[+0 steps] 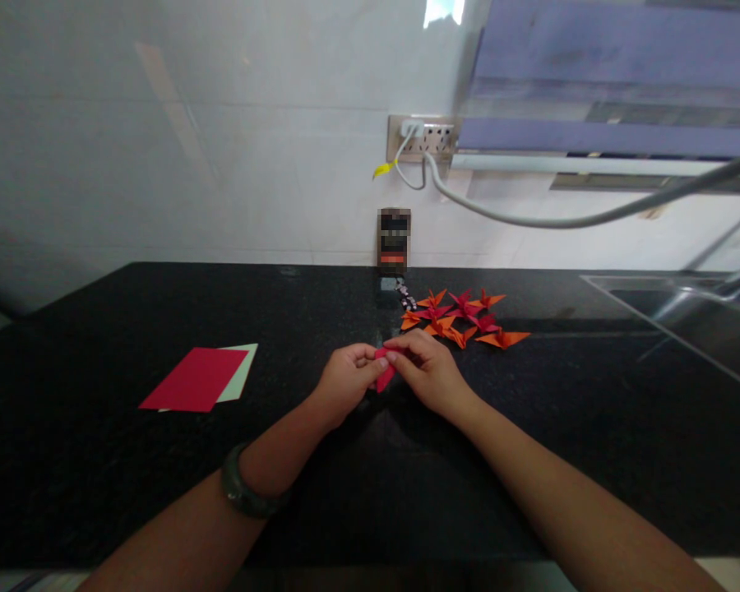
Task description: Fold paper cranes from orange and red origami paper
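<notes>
Near the middle of the frame, a small piece of pinkish-red folded paper (383,374) is held up just above the black, glossy stone counter (296,316). The left hand (349,380) pinches it between thumb and fingers from the left, and the right hand (428,370) grips it from the right, thumb at its upper part with the fingers curled behind; how the hidden fingertips press cannot be told. A dark green, smooth ring-shaped bangle (250,489) circles the left wrist, lower left of centre

Right of centre, beyond the right hand, a cluster of small orange and red folded-paper birds (464,309) lies on the counter, pointed wings spread and some overlapping. Left of centre lies a flat red square sheet of paper (194,380), partly covering a pale green sheet of paper (239,382). A dark, upright phone-like device (395,247), its face pixelated, stands against the wall in the upper middle

The main risk seems to be in the pinch: the piece is small and mostly covered by fingers, so uneven pressure from the two thumbs could skew a crease, and pulling the hands apart too hard could tear it. The nearest birds sit close to the right hand's knuckles; a forward or rightward sweep could knock or crush them. The loose sheets could slide if the left forearm swung outward
</notes>
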Demonstrator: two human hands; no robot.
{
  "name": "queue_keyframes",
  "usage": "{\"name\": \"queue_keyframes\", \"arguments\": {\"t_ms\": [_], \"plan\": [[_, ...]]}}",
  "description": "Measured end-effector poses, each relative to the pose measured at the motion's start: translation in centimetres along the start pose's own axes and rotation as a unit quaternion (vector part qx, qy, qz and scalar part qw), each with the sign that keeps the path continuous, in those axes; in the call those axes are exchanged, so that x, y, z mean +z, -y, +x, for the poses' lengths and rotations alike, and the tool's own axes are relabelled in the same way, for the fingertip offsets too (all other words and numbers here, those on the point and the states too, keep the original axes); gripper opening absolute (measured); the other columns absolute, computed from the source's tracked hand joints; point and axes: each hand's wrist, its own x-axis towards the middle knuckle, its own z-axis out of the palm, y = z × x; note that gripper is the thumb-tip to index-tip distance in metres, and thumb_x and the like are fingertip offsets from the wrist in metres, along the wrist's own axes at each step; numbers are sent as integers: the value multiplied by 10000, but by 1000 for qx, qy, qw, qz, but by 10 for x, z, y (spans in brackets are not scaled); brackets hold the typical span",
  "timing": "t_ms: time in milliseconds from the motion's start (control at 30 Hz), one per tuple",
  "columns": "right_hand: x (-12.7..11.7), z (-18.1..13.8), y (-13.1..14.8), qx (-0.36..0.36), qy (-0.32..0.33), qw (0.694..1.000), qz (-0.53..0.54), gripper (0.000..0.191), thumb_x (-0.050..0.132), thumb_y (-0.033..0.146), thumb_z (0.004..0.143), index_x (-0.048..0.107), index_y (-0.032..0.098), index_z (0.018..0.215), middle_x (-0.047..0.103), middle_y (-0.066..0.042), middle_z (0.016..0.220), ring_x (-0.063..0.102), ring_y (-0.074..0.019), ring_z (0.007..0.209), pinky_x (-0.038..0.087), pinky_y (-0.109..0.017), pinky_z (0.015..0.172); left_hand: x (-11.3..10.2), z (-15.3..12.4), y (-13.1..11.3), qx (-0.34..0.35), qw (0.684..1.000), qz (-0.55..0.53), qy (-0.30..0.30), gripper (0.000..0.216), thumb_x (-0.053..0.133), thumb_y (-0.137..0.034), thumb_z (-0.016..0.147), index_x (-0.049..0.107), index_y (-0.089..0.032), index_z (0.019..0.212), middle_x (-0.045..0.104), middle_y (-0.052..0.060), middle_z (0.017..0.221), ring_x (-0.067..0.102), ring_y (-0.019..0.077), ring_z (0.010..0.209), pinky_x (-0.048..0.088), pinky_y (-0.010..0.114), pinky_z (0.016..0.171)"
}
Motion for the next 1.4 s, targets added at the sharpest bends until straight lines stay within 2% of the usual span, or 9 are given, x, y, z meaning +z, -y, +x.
{"name": "queue_keyframes", "arguments": {"t_ms": [233,467,767,1100,1400], "plan": [[1,1,-2,15,11,1000,-25,184,547,205,786,655,191,934,607,-58,798,556,-161,769,443,-306,716,-1,-1,0,-2,1000,-18,7,175,683,-224,577,583,-129,683,580,-26,557,502,72,498,373,202,509],[1,0,0,15,32,999,-38,258,555,204,782,626,182,1029,578,-53,798,532,-153,750,436,-294,696,0,0,-2,-11,999,-51,-1,240,704,-266,579,582,-123,728,613,-3,589,537,85,527,398,212,534],[1,-3,3,22,70,996,-43,352,530,289,807,552,164,1136,588,-78,893,537,-157,759,443,-303,706,0,0,-1,-10,998,-63,-2,228,701,-234,564,594,-128,735,615,-3,606,526,79,526,395,198,518],[0,-4,6,14,84,994,-74,362,495,290,823,535,141,1150,600,-105,945,554,-180,828,446,-333,772,1,0,-4,-5,999,-42,7,197,681,-217,584,586,-122,729,569,-27,549,473,63,477,367,194,482],[1,-5,1,14,95,993,-76,337,486,297,828,547,157,1129,610,-106,1050,564,-195,955,437,-349,849,0,1,0,-15,1000,-17,7,147,639,-179,609,571,-127,728,571,-28,550,502,69,492,384,191,484]]}}
